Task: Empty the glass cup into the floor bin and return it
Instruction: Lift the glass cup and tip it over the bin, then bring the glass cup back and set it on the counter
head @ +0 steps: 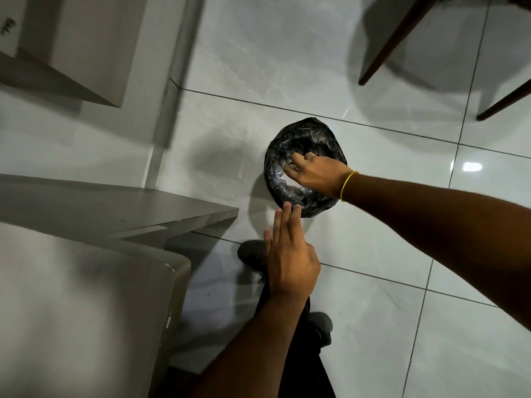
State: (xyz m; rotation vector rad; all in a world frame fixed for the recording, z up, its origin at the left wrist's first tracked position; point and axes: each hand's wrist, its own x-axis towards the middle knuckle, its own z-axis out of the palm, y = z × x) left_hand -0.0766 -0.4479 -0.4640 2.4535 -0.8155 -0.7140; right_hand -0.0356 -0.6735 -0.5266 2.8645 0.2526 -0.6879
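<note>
The floor bin (pixel 330 139), small, round and lined with a crinkled black bag, stands on the white tiles in the middle of the view. My right hand (pixel 317 173), with a yellow band on its wrist, reaches over the bin's mouth with fingers curled down around the glass cup (pixel 288 167). The cup is clear and mostly hidden under the hand; only a pale glint shows at the fingertips. My left hand (pixel 290 257) hovers flat with fingers straight, holding nothing, its fingertips just at the bin's near rim.
Grey cabinet and counter edges (pixel 172 211) jut in from the left, close to the bin. Dark wooden chair legs (pixel 396 41) stand at the upper right. My feet in dark shoes (pixel 253 254) are just below the bin. Glossy tile floor lies to the right.
</note>
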